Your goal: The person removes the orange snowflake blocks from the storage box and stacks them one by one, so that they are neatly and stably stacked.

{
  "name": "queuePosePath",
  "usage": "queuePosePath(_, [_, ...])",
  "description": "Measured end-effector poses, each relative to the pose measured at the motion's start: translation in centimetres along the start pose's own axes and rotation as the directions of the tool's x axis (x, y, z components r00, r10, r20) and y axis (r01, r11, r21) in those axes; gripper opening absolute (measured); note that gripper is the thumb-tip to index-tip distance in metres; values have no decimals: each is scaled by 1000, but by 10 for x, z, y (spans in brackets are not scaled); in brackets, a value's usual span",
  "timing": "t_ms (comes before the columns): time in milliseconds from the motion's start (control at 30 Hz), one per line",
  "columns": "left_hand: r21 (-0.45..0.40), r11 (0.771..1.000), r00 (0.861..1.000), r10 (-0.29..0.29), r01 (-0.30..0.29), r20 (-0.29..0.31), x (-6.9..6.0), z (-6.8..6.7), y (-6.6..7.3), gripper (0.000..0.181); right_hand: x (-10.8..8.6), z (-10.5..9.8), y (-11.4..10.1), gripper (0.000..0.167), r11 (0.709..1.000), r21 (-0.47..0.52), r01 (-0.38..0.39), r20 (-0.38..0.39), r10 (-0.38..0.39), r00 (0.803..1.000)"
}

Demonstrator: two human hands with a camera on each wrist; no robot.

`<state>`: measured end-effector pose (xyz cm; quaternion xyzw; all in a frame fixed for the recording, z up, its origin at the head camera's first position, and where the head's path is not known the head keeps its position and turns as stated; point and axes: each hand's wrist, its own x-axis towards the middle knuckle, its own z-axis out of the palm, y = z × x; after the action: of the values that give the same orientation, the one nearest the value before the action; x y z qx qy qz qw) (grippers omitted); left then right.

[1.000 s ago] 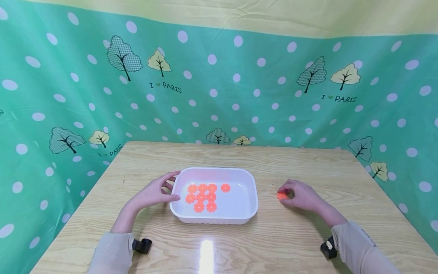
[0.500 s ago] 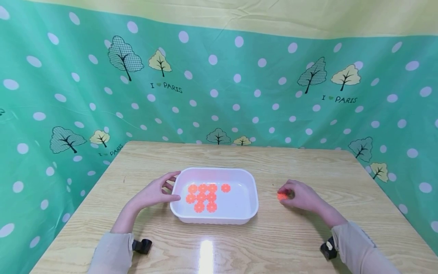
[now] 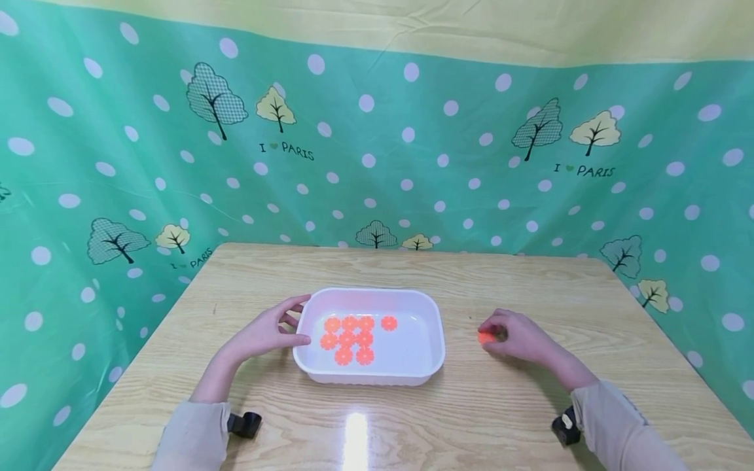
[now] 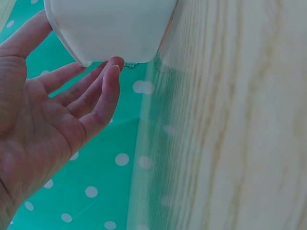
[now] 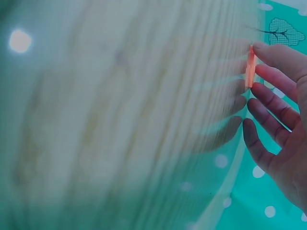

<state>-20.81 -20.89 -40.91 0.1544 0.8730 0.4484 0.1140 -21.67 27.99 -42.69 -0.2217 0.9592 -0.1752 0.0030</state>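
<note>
A white plastic basin [image 3: 412, 343] stands on the table with several flat orange flower-shaped pieces [image 3: 347, 338] lying inside. My left hand [image 3: 268, 331] holds the basin's left end, thumb over the rim and the other fingers along the outside. The left wrist view shows the basin's outer wall [image 4: 115, 28] beside those bent fingers. Right of the basin, my right hand [image 3: 521, 337] pinches one more orange flower-shaped piece [image 3: 485, 337] at the tabletop. In the right wrist view that piece [image 5: 250, 69] is seen edge-on between thumb and fingers; part of it is hidden in the head view.
The light wood table [image 3: 377, 265] reaches back to a green dotted curtain [image 3: 406, 183]. Black wrist-worn devices sit at the left cuff [image 3: 246, 424] and the right cuff [image 3: 565, 426]. A bright reflection lies near the front of the table.
</note>
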Motion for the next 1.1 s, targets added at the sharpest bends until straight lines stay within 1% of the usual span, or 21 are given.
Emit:
queuePosePath(100, [0, 1000, 1000, 19, -19, 7, 0, 0, -2, 83, 0, 0, 0, 28, 1000, 11, -3, 2, 3, 1000])
queuePosePath(267, [-1, 1000, 1000, 14, -14, 2, 1, 0, -1, 82, 2, -2, -2, 29, 1000, 25, 5, 4, -5, 1000])
queuePosePath(467, [7, 1000, 1000, 20, -20, -2, 1, 0, -1, 82, 8, -7, -8, 30, 998, 47, 40, -10, -39, 999])
queuePosePath(600, [18, 1000, 1000, 17, -17, -4, 2, 0, -2, 82, 14, -12, -15, 30, 996, 69, 59, -23, -58, 998])
queuePosePath(767, [13, 1000, 1000, 6, -6, -5, 1, 0, -2, 83, 23, -16, -24, 28, 994, 61, 86, -54, -83, 995])
queuePosePath(1100, [4, 999, 999, 39, -39, 5, -2, -1, 1, 80, 39, -24, -44, 27, 985, 85, 153, -88, -146, 985])
